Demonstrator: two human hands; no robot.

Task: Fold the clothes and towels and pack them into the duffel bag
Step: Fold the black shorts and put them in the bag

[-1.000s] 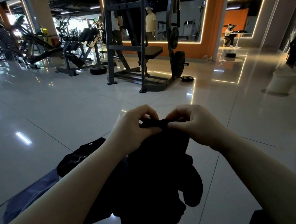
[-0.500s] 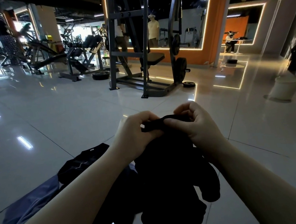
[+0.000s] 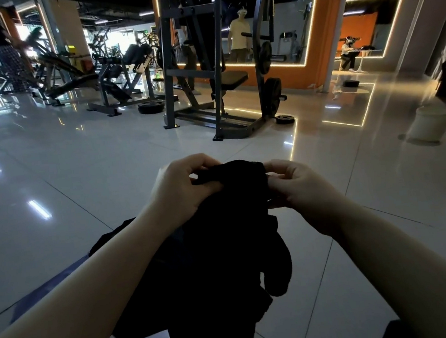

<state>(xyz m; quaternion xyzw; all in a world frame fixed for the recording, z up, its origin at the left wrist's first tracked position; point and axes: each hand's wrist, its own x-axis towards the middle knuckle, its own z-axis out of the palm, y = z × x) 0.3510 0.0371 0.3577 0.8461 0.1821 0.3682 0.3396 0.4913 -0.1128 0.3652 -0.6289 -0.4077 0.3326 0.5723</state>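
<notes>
Left hand (image 3: 182,189) and right hand (image 3: 298,185) pinch limp black fabric garment (image 3: 224,240) at 12 o'clock; long axis hangs toward 6, probably unfolded.

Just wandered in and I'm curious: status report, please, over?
Left hand and right hand both pinch the top edge of a black garment, which hangs unfolded. More clothes on the floor behind. No duffel bag in sight.

Single head-worn wide-angle view, facing forward and down across a glossy tiled floor (image 3: 83,161): both forearms enter close from 5 and 7 o'clock, a weight rack (image 3: 214,68) stands far off at 12 o'clock.
</notes>
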